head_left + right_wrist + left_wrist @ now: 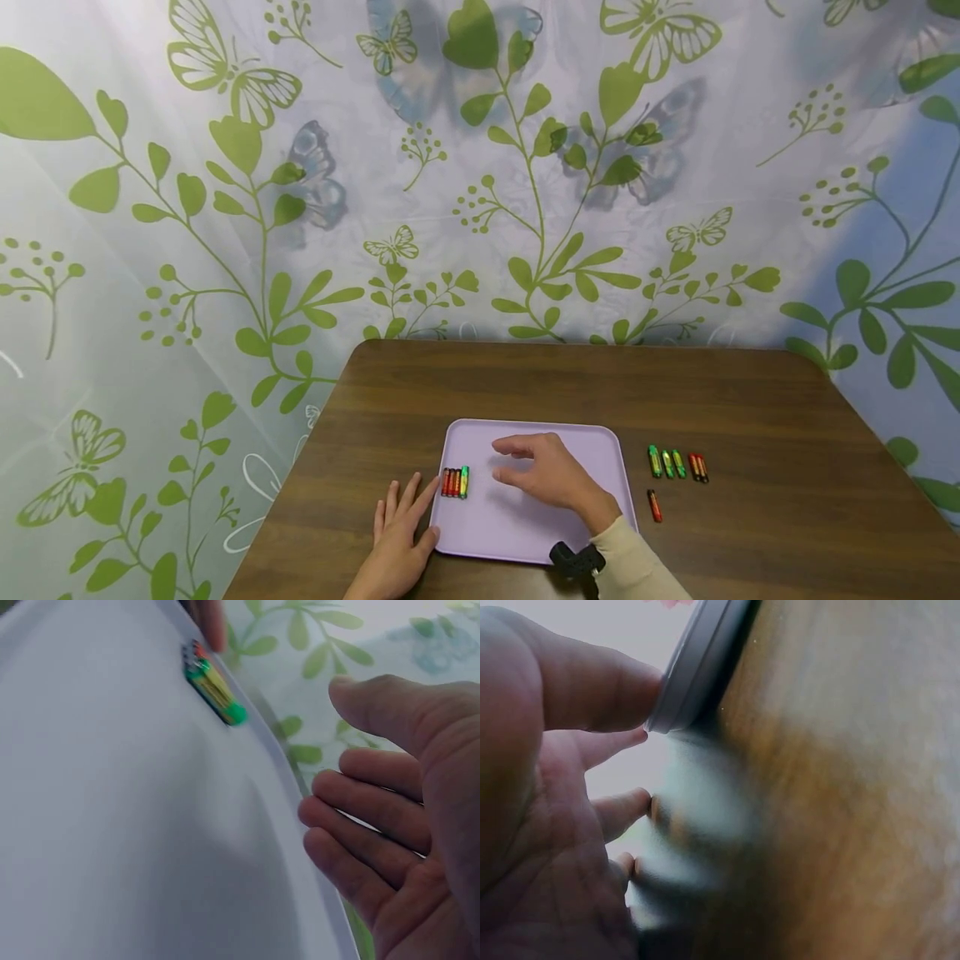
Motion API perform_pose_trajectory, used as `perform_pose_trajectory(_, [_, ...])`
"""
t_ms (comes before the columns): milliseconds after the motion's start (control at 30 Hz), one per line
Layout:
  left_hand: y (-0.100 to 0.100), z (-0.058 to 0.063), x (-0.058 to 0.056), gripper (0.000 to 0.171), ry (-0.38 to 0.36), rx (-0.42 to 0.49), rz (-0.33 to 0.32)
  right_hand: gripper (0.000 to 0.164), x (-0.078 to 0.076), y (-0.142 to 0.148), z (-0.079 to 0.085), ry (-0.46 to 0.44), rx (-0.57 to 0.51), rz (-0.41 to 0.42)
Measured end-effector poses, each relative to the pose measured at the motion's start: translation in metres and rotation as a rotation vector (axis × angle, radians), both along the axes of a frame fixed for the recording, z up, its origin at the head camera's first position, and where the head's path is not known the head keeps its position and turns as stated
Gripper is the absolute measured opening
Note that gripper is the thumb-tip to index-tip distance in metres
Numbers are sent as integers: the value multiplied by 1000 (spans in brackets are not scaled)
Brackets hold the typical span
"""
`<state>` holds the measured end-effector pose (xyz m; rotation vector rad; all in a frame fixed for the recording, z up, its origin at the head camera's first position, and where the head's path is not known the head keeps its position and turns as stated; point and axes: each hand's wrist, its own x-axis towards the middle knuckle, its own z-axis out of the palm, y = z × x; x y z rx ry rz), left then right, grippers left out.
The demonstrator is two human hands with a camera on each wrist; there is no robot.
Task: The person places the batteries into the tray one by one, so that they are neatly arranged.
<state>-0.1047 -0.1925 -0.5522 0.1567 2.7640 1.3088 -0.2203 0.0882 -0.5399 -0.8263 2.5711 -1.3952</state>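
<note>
A pale purple tray [525,533] lies on the wooden table. Along its left side sits a row of batteries: several red and black ones [451,482] and a green one [464,482] at the row's right end. My left hand [401,533] rests by the tray's left edge with fingers spread, and in the left wrist view its thumb [604,686] touches the rim. Over the tray hovers my right hand [551,475], fingers loosely extended and thumb apart, holding nothing. In the right wrist view the green battery [217,694] shows beyond the fingers.
Right of the tray, three green batteries [667,463] stand in a row beside a red and black pair [698,467]. A single red and black battery [655,506] lies nearer me. Behind the table [750,400] hangs a leaf-patterned curtain [450,250].
</note>
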Motion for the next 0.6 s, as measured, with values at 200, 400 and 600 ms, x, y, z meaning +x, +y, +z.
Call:
perform_pose_trajectory(200, [-1,0,0,68,3,-8,-1,52,1,21,1,-41,-28,-5])
perform_pose_trajectory(400, [0,-1,0,68,3,-7,0,53,6,43,1,-72,-46,20])
perform_pose_trajectory(600, [-1,-2,0,69,-9,-5,4,56,10,69,2,-81,-68,-7])
